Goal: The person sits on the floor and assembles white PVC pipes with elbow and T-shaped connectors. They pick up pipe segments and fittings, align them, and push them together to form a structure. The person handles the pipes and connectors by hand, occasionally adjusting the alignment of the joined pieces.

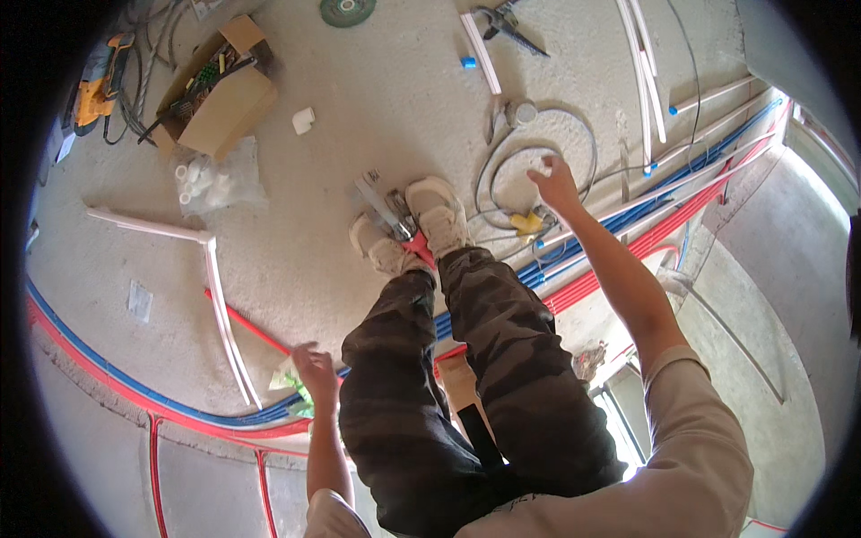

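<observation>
My right hand (pixel 554 184) hangs over a loose coil of grey cable (pixel 594 148), thumb and fingers apart, with nothing seen in it. A yellow plug-like piece (pixel 527 224) lies under the cable, near my right wrist. My left hand (pixel 314 366) is beside my left knee, its fingers loosely bent and apart, and appears to hold nothing. Close to it are the end of a thin red pipe (pixel 251 321) and a crumpled green-and-white bag (pixel 291 381), partly hidden. Between my shoes lies a metal hand tool with a red handle (pixel 419 247), perhaps a pipe cutter.
Blue pipes (pixel 574 260) and red pipes (pixel 646 240) run along the wall. Jointed white pipe (pixel 218 287) lies left, white lengths (pixel 642 90) far right. Farther off are a cardboard box (pixel 224 112) of tools, a bag of white fittings (pixel 220 184) and a yellow power tool (pixel 94 90).
</observation>
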`<state>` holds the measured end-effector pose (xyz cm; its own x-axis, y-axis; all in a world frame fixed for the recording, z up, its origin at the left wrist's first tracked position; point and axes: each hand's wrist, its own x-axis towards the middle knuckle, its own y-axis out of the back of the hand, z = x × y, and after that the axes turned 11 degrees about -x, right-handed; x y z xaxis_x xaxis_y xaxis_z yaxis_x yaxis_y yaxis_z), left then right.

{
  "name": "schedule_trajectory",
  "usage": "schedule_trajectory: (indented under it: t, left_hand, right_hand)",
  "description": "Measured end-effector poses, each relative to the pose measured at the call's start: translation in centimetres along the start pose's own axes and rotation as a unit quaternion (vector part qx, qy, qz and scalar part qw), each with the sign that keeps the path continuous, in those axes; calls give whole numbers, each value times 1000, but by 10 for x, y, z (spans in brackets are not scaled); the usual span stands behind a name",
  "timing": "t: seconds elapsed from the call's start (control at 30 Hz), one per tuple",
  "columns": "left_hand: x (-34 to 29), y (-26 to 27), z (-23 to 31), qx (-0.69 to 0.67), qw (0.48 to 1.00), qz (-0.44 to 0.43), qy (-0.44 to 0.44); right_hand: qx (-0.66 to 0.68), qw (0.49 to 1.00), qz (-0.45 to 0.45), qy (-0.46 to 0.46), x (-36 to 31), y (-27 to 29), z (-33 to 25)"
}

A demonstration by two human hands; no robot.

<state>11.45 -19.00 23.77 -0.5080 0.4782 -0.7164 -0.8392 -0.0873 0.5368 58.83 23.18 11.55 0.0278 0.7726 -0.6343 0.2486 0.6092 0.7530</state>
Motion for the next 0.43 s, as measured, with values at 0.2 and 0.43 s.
schedule_trajectory:
  t: [0.2,0.43]
  left_hand:
    - [-133,35,-118,-41,986,-122,105]
    - [-203,93,-93,-117,950,-102,270]
  right_hand:
    - [-60,988,136,47,85,-42,-34]
    - [-2,1000,-21,-6,92,18,-55]
